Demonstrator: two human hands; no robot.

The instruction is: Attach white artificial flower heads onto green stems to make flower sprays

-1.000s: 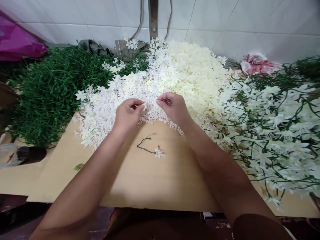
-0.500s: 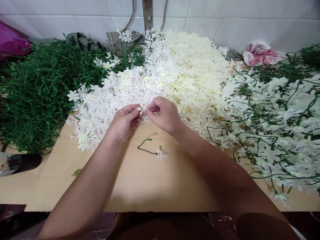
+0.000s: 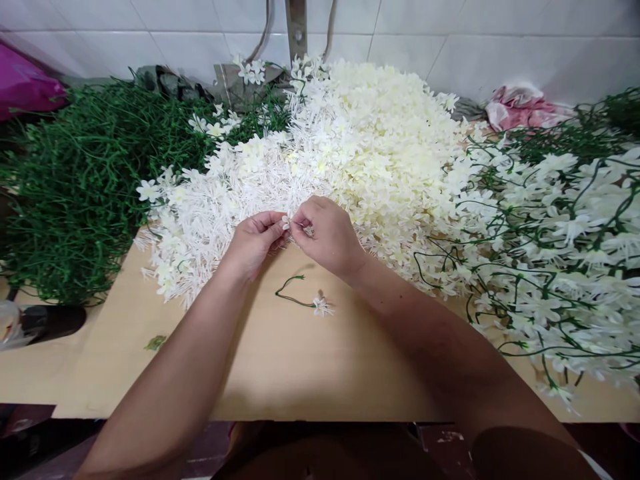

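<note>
Between my hands is a small white artificial flower [image 3: 285, 223], partly covered by fingers. My left hand [image 3: 255, 243] pinches it between thumb and forefinger. My right hand [image 3: 326, 235] is closed against the flower from the other side, its fingertips pressed together; what exactly they grip is hidden. Both hands hover at the front edge of a heap of white spiky flower pieces [image 3: 215, 207]. Closer to me, one finished-looking white flower on a bent green stem [image 3: 295, 301] lies on the tan board [image 3: 280, 360].
Green plastic stems [image 3: 90, 173] are heaped at the left. Cream-white blossoms [image 3: 395, 140] pile up behind my hands. Stemmed white flowers [image 3: 555, 267] spread over the right side. A dark cup [image 3: 53, 323] lies at the left edge, and a pink-and-white cloth [image 3: 525, 108] sits by the tiled wall.
My right hand has moved slightly left, closer to my left hand, and its fingertips now cover more of the small flower. The stemmed flower on the board stays put.
</note>
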